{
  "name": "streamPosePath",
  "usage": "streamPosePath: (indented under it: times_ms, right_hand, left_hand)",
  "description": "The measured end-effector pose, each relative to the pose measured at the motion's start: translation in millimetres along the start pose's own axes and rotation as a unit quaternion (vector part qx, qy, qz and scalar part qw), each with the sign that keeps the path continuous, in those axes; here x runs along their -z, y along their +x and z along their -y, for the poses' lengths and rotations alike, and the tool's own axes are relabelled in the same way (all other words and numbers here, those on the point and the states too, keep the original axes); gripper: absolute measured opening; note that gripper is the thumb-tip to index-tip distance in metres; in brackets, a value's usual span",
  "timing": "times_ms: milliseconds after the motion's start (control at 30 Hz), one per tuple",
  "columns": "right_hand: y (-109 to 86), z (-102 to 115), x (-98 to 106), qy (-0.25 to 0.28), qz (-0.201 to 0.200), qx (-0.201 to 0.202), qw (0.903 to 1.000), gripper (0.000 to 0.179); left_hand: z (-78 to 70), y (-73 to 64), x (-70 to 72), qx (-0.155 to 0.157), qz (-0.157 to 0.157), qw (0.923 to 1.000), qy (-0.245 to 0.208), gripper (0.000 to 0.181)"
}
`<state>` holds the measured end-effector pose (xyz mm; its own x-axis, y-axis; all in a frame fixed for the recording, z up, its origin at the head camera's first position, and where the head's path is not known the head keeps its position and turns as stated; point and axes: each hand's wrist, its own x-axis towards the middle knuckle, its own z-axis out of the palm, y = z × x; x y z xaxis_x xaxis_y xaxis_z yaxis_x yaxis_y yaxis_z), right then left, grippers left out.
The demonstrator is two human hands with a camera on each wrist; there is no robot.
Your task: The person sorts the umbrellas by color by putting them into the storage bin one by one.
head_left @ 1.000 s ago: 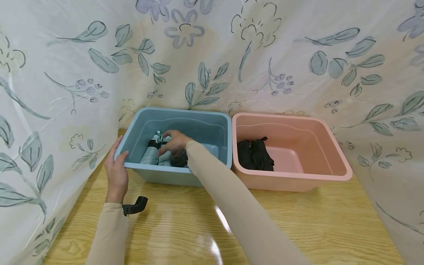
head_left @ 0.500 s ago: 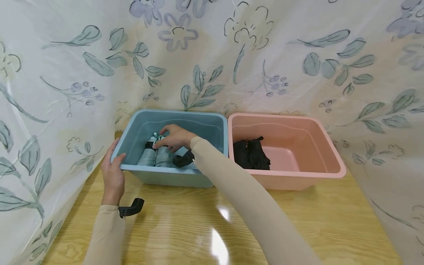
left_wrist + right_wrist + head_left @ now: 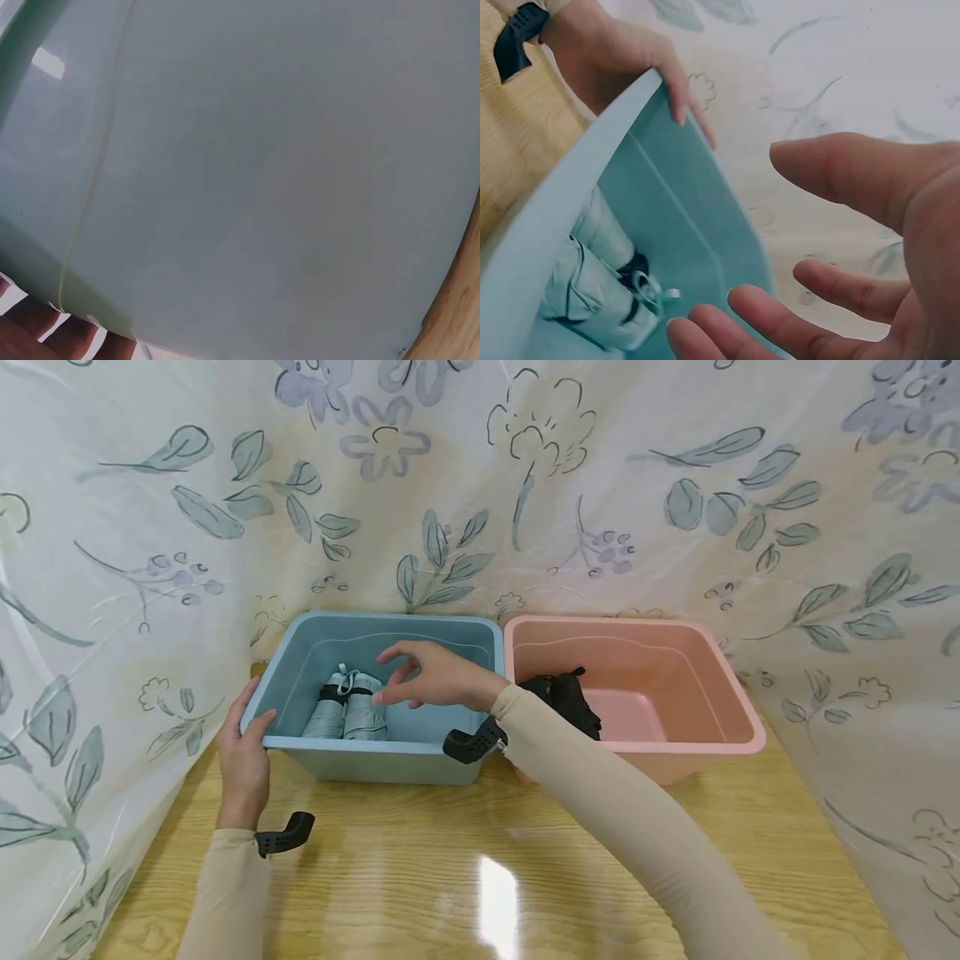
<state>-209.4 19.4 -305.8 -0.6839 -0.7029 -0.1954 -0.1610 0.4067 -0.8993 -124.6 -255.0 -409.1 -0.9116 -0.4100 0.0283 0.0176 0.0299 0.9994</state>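
Observation:
My left hand [image 3: 243, 760] grips the front left corner of the blue plastic bin [image 3: 405, 747], thumb at the front rim and fingers along the left side. Two light blue folded umbrellas [image 3: 365, 714] lie side by side in that bin, each with a black band; a thin cord loop shows at their far ends. Above the bin, just right of the umbrellas, hovers my right hand [image 3: 442, 675], with nothing between its parted thumb and fingers. In the right wrist view those fingers [image 3: 780, 322] are loosely bent. The left wrist view is mostly filled by the bin's outer wall [image 3: 262, 172].
A pink plastic bin [image 3: 675, 747] stands against the blue bin's right side. Black folded fabric bundles, perhaps umbrellas [image 3: 573, 706], lie in its left part, partly behind my right sleeve. Both bins rest on a wood-grain table [image 3: 390, 860], with a floral curtain [image 3: 465, 485] behind.
My right hand has lifted off the light blue umbrellas and moved right, its fingers parting. The umbrellas stay in the blue bin. My left hand keeps its place on the corner.

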Motion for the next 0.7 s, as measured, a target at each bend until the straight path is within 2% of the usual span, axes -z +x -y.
streamPosePath:
  times_ms: [233, 433, 567, 700]
  right_hand:
    - [-54.3, -7.1, 18.7, -0.043, -0.062, 0.033, 0.9966, 0.058]
    - [-101.7, -25.1, 25.1, -0.038, -0.119, 0.052, 0.9908, 0.056]
    - [-128.9, -41.8, 19.6, -0.053, -0.181, 0.067, 0.9797, 0.056]
    - [-153.9, -61.8, 6.6, -0.094, -0.238, 0.093, 0.9621, 0.057]
  left_hand:
    - [0.2, -0.1, 2.5, 0.001, 0.001, 0.9999, -0.012, 0.052]
    - [0.5, 0.1, 6.3, 0.007, 0.005, 0.9999, -0.011, 0.051]
    - [3.5, -4.5, 12.0, 0.001, 0.009, 1.0, -0.001, 0.054]
    - [8.6, -20.2, 17.5, -0.036, 0.01, 0.9983, 0.045, 0.053]
